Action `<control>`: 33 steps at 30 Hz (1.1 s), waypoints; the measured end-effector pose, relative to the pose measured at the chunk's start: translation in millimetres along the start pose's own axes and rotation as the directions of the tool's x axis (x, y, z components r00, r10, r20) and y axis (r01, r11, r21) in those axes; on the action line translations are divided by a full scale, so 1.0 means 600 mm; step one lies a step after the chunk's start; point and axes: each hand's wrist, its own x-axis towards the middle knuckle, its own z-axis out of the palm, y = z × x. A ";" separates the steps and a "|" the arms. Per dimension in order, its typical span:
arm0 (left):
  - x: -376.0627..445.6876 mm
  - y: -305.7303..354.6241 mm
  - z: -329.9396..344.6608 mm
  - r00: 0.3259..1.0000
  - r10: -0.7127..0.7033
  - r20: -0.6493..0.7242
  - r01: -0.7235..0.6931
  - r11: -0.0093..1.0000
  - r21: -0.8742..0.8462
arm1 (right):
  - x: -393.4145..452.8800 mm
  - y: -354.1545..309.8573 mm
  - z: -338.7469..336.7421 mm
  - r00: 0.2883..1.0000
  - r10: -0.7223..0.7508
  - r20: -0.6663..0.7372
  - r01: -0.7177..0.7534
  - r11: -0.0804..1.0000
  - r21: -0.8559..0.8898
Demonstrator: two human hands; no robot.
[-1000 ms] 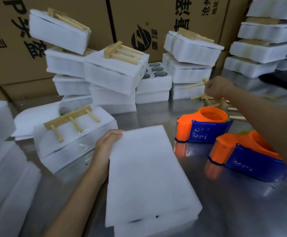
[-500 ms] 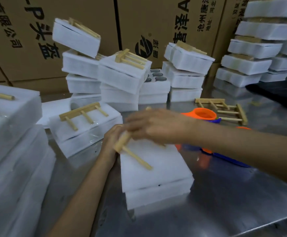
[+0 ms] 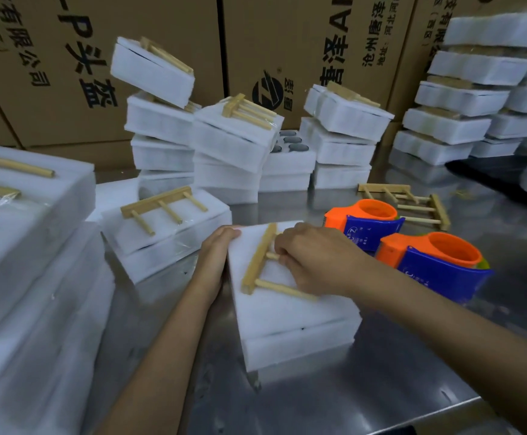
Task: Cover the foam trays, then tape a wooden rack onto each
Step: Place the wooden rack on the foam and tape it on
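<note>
A covered white foam tray (image 3: 290,312) lies on the steel table in front of me. A wooden rack (image 3: 260,262) lies flat on its lid, crossbar to the left, pegs pointing right. My right hand (image 3: 315,259) rests on the rack's pegs and pinches them against the lid. My left hand (image 3: 216,255) grips the tray's far left corner. Two orange and blue tape dispensers (image 3: 362,222) (image 3: 434,266) stand just right of the tray, untouched.
A taped tray with a rack (image 3: 164,227) sits left of my hands. Stacks of finished trays (image 3: 234,142) lean against cardboard boxes behind. More foam stacks (image 3: 20,246) crowd the left side. Loose wooden racks (image 3: 412,204) lie behind the dispensers. The table edge (image 3: 444,406) runs at bottom right.
My right hand fetched a rack from the loose pile at the right and set it down on the tray's lid. My left hand stayed on the tray's corner.
</note>
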 end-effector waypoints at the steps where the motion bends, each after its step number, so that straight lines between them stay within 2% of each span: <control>1: 0.000 0.001 -0.001 1.000 -0.002 0.013 0.002 1.000 0.017 | 0.001 -0.001 0.003 1.000 -0.012 -0.010 0.012 1.000 0.019; 5: 0.000 0.000 -0.007 0.995 -0.016 0.095 0.010 0.999 0.054 | -0.001 0.012 0.018 0.999 0.006 -0.046 0.004 0.976 0.219; 7: 0.001 -0.001 -0.009 0.995 -0.018 0.098 0.013 0.998 0.058 | -0.006 0.020 0.034 0.993 0.086 -0.077 -0.053 0.932 0.358; 8: 0.001 0.000 -0.009 0.995 -0.020 0.098 0.014 0.998 0.062 | -0.011 0.021 0.043 0.982 0.158 -0.099 -0.093 0.875 0.475; 9: 0.001 0.001 -0.008 0.995 -0.025 0.093 0.018 0.997 0.072 | -0.018 0.019 0.053 0.961 0.256 -0.103 -0.137 0.768 0.625; 11: 0.000 0.003 -0.007 0.996 -0.045 0.076 0.038 0.995 0.090 | -0.030 0.018 0.070 0.889 0.459 0.002 -0.229 0.439 0.869; 12: -0.003 0.003 -0.006 0.996 -0.054 0.066 0.048 0.995 0.092 | -0.033 0.018 0.076 0.853 0.514 0.091 -0.278 0.302 0.912; 15: -0.007 0.006 -0.002 0.997 -0.070 0.031 0.068 0.996 0.061 | -0.035 0.014 0.087 0.766 0.545 0.340 -0.374 -0.052 0.926; 16: -0.007 0.006 0.000 0.997 -0.078 0.014 0.077 0.996 0.032 | -0.034 0.010 0.087 0.742 0.550 0.383 -0.369 -0.141 0.919; 17: -0.006 0.009 0.000 0.996 -0.083 -0.009 0.083 0.997 0.000 | -0.034 0.004 0.090 0.737 0.548 0.396 -0.369 -0.165 0.915; 19: -0.006 0.015 -0.005 0.993 -0.097 -0.060 0.094 0.994 -0.056 | -0.036 -0.010 0.098 0.780 0.499 0.377 -0.374 -0.111 0.921; 21: -0.008 0.017 -0.017 0.991 -0.114 -0.066 0.109 0.991 -0.073 | -0.035 -0.014 0.100 0.801 0.513 0.308 -0.342 -0.029 0.939; 23: -0.017 0.019 -0.024 0.992 -0.120 -0.038 0.117 0.990 -0.074 | -0.026 0.012 0.084 0.765 0.636 0.102 -0.275 0.180 0.945; 25: -0.023 0.023 -0.021 0.992 -0.125 -0.033 0.122 0.990 -0.075 | -0.015 0.066 0.055 0.692 0.714 -0.105 -0.328 0.441 0.836; 27: -0.027 0.028 -0.017 0.991 -0.128 -0.039 0.125 0.990 -0.070 | -0.006 0.128 0.022 0.679 0.726 -0.110 -0.496 0.564 0.660; 29: -0.028 0.031 -0.016 0.989 -0.145 -0.032 0.143 0.988 -0.055 | -0.016 0.181 -0.001 0.670 0.742 -0.005 -0.654 0.594 0.468; 30: -0.028 0.031 -0.019 0.987 -0.156 -0.023 0.155 0.987 -0.050 | -0.030 0.198 -0.004 0.637 0.771 0.013 -0.720 0.589 0.367; 33: -0.023 0.029 -0.024 0.985 -0.170 -0.008 0.169 0.983 -0.067 | -0.097 0.217 0.023 0.467 0.870 -0.155 -0.862 0.487 0.140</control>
